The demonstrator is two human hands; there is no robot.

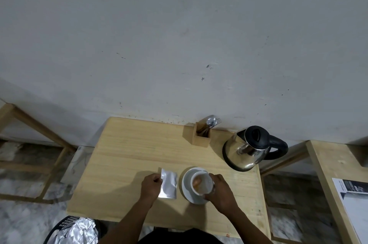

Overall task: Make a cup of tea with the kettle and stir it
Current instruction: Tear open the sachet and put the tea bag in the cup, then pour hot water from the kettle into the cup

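A white cup (pixel 201 182) stands on a white saucer (pixel 186 182) near the table's front. Something orange-brown shows inside the cup. My right hand (pixel 221 190) wraps around the cup's right side. Just left of the saucer lies a silver foil sachet (pixel 168 184), and my left hand (pixel 151 186) pinches its left edge. A steel kettle (pixel 247 150) with a black lid and handle sits at the back right of the table, apart from both hands.
A wooden holder (pixel 201 137) with spoons and a fork stands by the wall, left of the kettle. The wooden table (pixel 123 156) meets a grey wall. Another table with a printed sheet (pixel 352 198) is right. A basket with foil (pixel 73 230) sits lower left.
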